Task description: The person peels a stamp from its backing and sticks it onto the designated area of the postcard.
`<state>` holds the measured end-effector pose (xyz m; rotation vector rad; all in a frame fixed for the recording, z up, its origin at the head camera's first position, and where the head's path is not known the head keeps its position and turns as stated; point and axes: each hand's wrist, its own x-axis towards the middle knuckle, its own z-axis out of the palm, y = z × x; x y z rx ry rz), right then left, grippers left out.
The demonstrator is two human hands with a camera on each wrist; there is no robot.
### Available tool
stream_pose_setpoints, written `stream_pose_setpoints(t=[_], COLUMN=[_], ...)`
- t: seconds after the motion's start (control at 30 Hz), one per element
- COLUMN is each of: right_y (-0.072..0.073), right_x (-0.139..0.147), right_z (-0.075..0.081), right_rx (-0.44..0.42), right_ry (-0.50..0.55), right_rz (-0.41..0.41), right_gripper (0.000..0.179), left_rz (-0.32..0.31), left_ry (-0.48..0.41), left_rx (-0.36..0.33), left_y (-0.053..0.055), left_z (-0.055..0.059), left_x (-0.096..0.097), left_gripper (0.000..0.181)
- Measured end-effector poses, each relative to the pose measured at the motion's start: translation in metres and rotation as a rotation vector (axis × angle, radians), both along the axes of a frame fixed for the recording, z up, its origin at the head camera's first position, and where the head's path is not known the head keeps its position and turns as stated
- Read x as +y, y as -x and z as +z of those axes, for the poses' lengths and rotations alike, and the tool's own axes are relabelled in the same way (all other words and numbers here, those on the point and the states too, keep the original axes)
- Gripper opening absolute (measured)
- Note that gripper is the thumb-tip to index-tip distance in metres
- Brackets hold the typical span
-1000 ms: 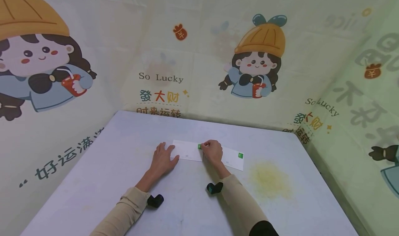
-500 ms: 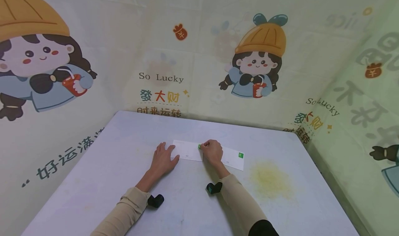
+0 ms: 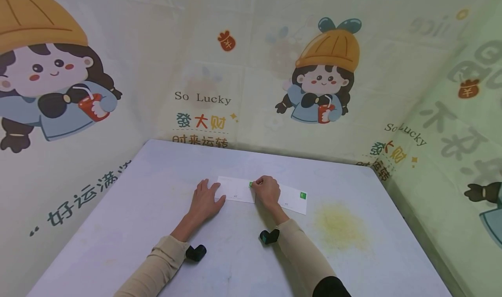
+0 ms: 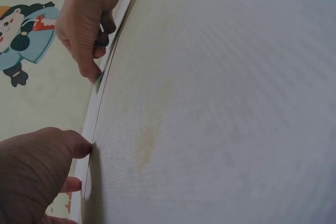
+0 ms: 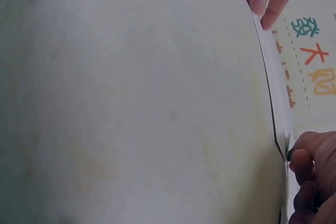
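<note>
Two white envelopes lie side by side on the table. On the left envelope [image 3: 237, 191], my left hand [image 3: 205, 200] rests at the left end, fingers spread and thumb at the near edge. My right hand [image 3: 267, 190] has curled fingers and pinches a small green stamp [image 3: 251, 184] at that envelope's upper right corner. The stamp's green edge also shows below the fingertip in the left wrist view; the fingers hide the rest. Partly behind the right hand is the right envelope [image 3: 292, 200], bearing another green stamp [image 3: 303, 195] in its upper right corner.
The white table [image 3: 188, 266] has a yellowish stain [image 3: 340, 225] to the right of the envelopes. A printed cloth backdrop [image 3: 259, 83] with cartoon figures rises behind the table's far edge. Black devices sit at both wrists.
</note>
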<state>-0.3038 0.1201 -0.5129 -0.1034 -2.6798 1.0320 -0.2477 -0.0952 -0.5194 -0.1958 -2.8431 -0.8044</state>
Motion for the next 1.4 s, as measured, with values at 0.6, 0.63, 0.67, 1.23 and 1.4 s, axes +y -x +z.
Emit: stream_pose_setpoints(t=[0.6, 0.63, 0.67, 1.23, 1.4], right_y=[-0.003, -0.003, -0.004, -0.021, -0.023], right_x=[0.01, 0.01, 0.011, 0.012, 0.009], right_z=[0.008, 0.008, 0.009, 0.014, 0.015], right_rx=[-0.075, -0.074, -0.066, -0.007, -0.044], right_ry=[0.227, 0.226, 0.219, -0.27, -0.401], right_rz=[-0.011, 0.002, 0.018, 0.277, 0.325], right_gripper=[0.018, 0.018, 0.018, 0.04, 0.052], left_rz=[0.004, 0.004, 0.003, -0.001, 0.0], left_ry=[0.011, 0.012, 0.013, 0.011, 0.007], left_rx=[-0.011, -0.011, -0.01, -0.007, -0.012], left_y=[0.0, 0.001, 0.001, 0.0, 0.0], left_z=[0.001, 0.001, 0.001, 0.004, 0.004], left_x=[-0.002, -0.002, -0.002, -0.004, -0.005], left_gripper=[0.053, 0.053, 0.053, 0.053, 0.052])
